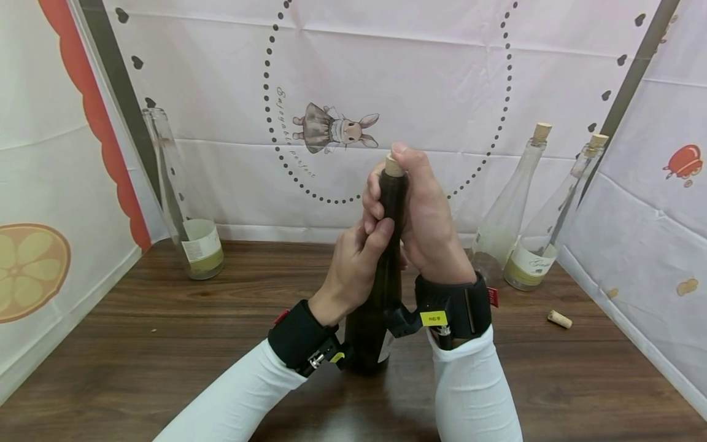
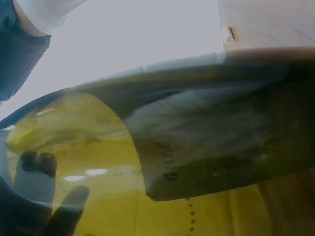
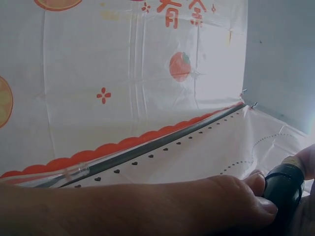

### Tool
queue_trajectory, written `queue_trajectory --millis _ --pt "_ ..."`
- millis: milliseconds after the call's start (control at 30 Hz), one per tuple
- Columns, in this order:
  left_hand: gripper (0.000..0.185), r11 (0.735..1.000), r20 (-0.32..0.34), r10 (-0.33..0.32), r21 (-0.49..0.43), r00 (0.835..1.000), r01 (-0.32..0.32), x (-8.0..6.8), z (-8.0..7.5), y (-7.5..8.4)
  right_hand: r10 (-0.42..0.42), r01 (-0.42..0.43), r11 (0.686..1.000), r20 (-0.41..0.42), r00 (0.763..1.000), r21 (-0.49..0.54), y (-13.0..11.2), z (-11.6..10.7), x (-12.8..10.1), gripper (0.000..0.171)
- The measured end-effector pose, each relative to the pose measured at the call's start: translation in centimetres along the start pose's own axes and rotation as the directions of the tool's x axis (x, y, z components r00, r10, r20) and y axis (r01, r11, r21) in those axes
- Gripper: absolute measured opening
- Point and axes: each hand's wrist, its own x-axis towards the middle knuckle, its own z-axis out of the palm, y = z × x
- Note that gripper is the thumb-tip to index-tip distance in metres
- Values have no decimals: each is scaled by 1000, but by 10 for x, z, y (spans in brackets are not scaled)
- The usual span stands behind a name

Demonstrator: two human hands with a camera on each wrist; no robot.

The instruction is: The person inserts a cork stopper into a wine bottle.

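- The wooden table (image 1: 166, 344) fills the lower frame, with printed cloth walls behind it; the back cloth shows a rabbit drawing (image 1: 334, 130) and curved script too small to read surely.
- A dark green wine bottle (image 1: 381, 288) stands upright at centre frame. It is glass, so likely heavy, rigid, slick and breakable; the neck and shoulder give the firmest hold.
- The left hand (image 1: 356, 261) wraps the bottle's neck.
- The right hand (image 1: 428, 215) grips higher, thumb on the cork (image 1: 393, 166).
- Three clear bottles stand behind: one uncorked at left (image 1: 185, 202), two corked at right (image 1: 510, 209) (image 1: 552, 227), labels unreadable.
- A loose cork (image 1: 560, 318) lies lower right.
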Motion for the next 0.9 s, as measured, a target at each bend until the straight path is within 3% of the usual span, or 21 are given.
queue_trajectory --millis 400,700,900 --pt "74 999 28 35 -6 999 -35 1 3 -1 -22 22 1000 12 1000 -17 -3 -3 -1 49" --pt "76 1000 30 15 4 999 -15 1 2 -1 -27 27 1000 3 1000 -9 -2 -2 -1 50" --pt "72 999 15 -11 39 1000 10 0 -1 -2 27 -26 1000 -21 999 9 1 1 -2 52"
